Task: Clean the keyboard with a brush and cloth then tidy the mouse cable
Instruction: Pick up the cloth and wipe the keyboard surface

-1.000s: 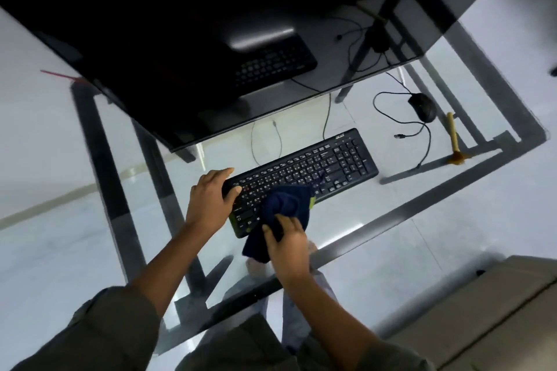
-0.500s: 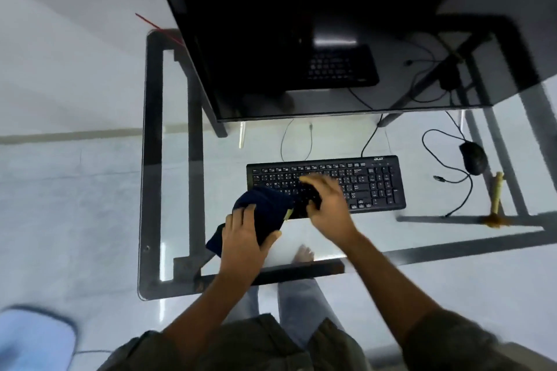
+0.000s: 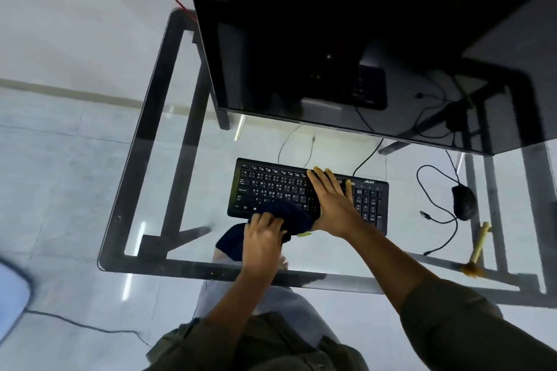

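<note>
A glass desk [image 3: 144, 262] on a dark metal frame stands over a pale tiled floor, with a large dark monitor [image 3: 331, 39] behind the black keyboard [image 3: 271, 187]. The keyboard lies flat on the glass, roughly square to the person.

The left hand [image 3: 262, 241] has its fingers curled into a dark blue cloth [image 3: 289, 215] at the keyboard's near edge. Part of the cloth bunches over the bottom key rows and part trails off onto the glass in front of the keyboard. The right hand [image 3: 331, 205] lies flat on the middle of the keyboard, fingers straight and spread, pressing down and holding nothing. The mouse [image 3: 463, 201] sits well to the right of the keyboard, and the mouse cable [image 3: 419, 181] loops loosely between the 2. The brush [image 3: 479, 247] lies further right and nearer the desk's front edge.

The step in hand looks like the cloth wipe. Glass is slick, so the flat right hand probably matters as a brace: without it, the strokes would likely push the keyboard along. Wiping along the rows with light pressure should lift dust without catching the key edges. Gathering the trailing part into the palm would give a firmer pad. The keys under the right hand and the number pad to its right look unwiped, so the brace would need to shift left for the cloth to reach them.
</note>
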Tool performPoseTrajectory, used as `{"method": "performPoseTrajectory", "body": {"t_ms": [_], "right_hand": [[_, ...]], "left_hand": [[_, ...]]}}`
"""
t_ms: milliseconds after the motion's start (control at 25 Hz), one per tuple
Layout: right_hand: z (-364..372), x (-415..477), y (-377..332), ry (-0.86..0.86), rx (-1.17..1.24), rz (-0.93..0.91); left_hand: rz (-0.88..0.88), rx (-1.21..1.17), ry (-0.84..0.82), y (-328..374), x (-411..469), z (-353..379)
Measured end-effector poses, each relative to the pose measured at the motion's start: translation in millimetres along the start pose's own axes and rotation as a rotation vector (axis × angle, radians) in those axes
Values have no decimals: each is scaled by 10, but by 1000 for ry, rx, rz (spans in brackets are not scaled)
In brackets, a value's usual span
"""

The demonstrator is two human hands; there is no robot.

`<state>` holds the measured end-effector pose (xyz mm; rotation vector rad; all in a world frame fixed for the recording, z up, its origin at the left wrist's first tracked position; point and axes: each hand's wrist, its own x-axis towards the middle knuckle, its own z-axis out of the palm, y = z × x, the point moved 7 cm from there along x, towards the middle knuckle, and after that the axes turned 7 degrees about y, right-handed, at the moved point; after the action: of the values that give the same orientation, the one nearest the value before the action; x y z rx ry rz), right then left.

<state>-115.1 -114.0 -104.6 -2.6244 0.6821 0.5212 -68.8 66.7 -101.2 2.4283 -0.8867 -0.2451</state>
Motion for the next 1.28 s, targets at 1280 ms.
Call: {"method": "performPoseTrajectory", "body": {"t_ms": [1280], "right_hand": [[16, 14, 31, -6, 0, -42]], "left_hand": [[-277, -99, 203, -894, -148, -487]]}}
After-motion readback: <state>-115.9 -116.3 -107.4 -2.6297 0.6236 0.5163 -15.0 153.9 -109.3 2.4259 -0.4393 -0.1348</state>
